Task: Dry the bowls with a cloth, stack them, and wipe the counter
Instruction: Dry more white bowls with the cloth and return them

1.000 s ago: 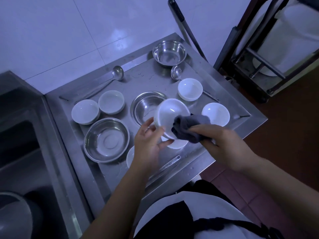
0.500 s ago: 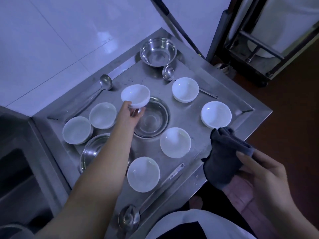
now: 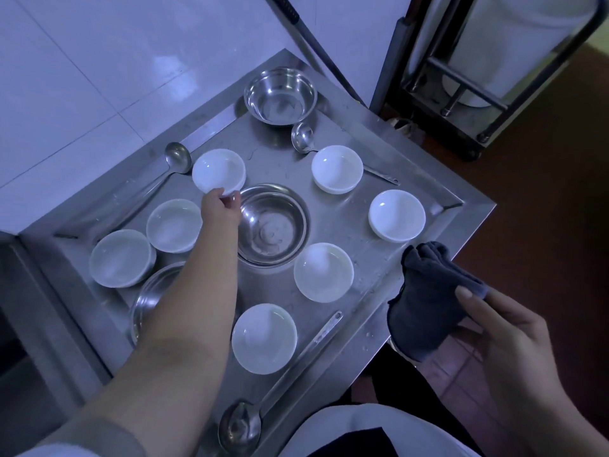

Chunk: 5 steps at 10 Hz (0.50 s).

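My left hand [image 3: 220, 206] reaches across the steel counter [image 3: 359, 206] and pinches the near rim of a white bowl [image 3: 218, 172], which sits at the counter's back left. My right hand [image 3: 504, 328] holds a dark grey cloth [image 3: 425, 301] off the counter's right front edge. Several more white bowls stand upright on the counter: two at the left [image 3: 174, 225] [image 3: 121, 258], two at the right [image 3: 336, 169] [image 3: 396, 215] and two near the front [image 3: 323, 272] [image 3: 264, 338].
Steel bowls stand at the back [image 3: 280, 95], in the middle [image 3: 273, 225] and under my left forearm [image 3: 148, 301]. Ladles lie at the back left [image 3: 178, 158], back right [image 3: 303, 137] and front [image 3: 240, 423]. A sink adjoins on the left, a metal trolley [image 3: 461, 77] on the right.
My left hand carried the wiped bowl away from the cloth to the counter's back left and lowered it there. My right hand drew the cloth back to the right front edge.
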### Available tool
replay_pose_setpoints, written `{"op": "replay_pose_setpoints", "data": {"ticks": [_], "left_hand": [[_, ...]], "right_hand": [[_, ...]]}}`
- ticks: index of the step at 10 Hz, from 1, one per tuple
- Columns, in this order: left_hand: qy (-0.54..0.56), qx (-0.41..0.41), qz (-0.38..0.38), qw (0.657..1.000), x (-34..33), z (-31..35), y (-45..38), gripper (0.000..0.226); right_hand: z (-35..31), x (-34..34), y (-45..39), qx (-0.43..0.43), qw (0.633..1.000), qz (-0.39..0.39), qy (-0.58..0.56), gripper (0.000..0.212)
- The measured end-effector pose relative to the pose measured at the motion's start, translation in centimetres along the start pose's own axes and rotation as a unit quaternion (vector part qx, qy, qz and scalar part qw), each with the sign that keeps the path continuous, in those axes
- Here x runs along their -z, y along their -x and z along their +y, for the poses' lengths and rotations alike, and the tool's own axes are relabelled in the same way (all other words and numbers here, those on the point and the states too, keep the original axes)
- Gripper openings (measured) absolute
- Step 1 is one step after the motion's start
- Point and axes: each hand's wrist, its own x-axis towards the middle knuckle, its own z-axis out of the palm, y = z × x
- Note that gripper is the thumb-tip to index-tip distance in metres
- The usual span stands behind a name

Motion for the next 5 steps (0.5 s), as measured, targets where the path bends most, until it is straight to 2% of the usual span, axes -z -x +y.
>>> {"op": "replay_pose_setpoints", "data": {"ticks": [1,2,3,4,5], "left_hand": [[0.101,0.003,-0.015,0.995,0.4,1.2,2.7,0.012],[0.288,0.057,-0.112,0.949,0.7,4.1,9.9,0.017],[0.177,-0.076,-0.363,0.912,1.7,4.6,17.7,0.057],[0.061,-0.165,-0.527,0.831,2.5,3.7,23.4,0.097],[0.11,-0.162,-0.513,0.836,2.7,4.4,25.9,0.097]], "right_hand": [[0.5,0.2,-0.5,0.009,0.999,-0.017,0.036,0.024],[0.3,0.1,-0.7,0.033,0.995,-0.053,0.074,0.026],[-0.7,-0.4,-0.7,0.029,0.987,-0.117,0.103,0.026],[-2.0,-0.5,-1.0,0.025,0.966,-0.215,0.142,0.032],[-3.6,-0.6,-1.2,-0.008,0.942,-0.299,0.153,0.053]]}}
